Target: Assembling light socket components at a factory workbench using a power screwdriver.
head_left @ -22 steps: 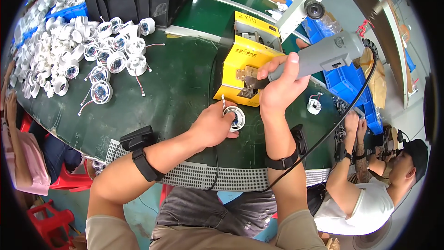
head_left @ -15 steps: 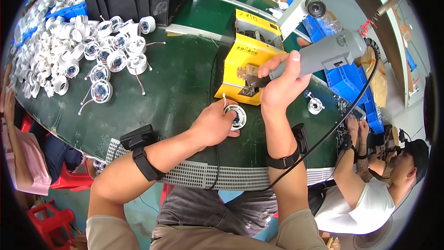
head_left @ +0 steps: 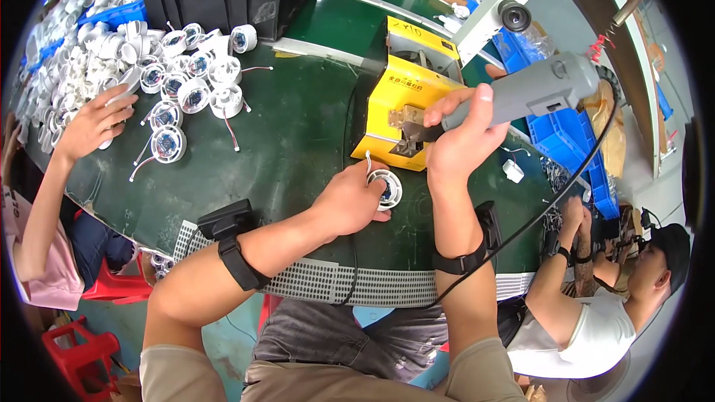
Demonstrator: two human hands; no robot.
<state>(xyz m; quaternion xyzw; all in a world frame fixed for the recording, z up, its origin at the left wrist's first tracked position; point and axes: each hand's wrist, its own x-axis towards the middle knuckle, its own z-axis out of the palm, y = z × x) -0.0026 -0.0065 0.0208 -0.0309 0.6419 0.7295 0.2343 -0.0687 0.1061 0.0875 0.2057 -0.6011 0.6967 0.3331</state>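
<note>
My left hand [head_left: 348,199] is closed around a white round housing [head_left: 392,199] with a circuit board inside, holding it low over the green table. A short white-tipped wire stands up from the housing beside my thumb. In my right hand [head_left: 471,138] is a grey electric screwdriver [head_left: 532,91], tilted, its black cable hanging in an arc from its rear end. The driver's front end is at the metal outlet of a yellow screw feeder [head_left: 398,100]. Its tip is hard to make out there.
A co-worker's hand [head_left: 97,123] rests at a pile of white housings [head_left: 112,52] on the left. Behind stands a black crate [head_left: 216,0]. On the right are blue bins [head_left: 558,138], a loose white part [head_left: 512,171] and another person [head_left: 596,320].
A co-worker's hand has come in from the left to the pile. The loose white part on the right has turned over. My hands keep their holds; the view has shifted slightly.
</note>
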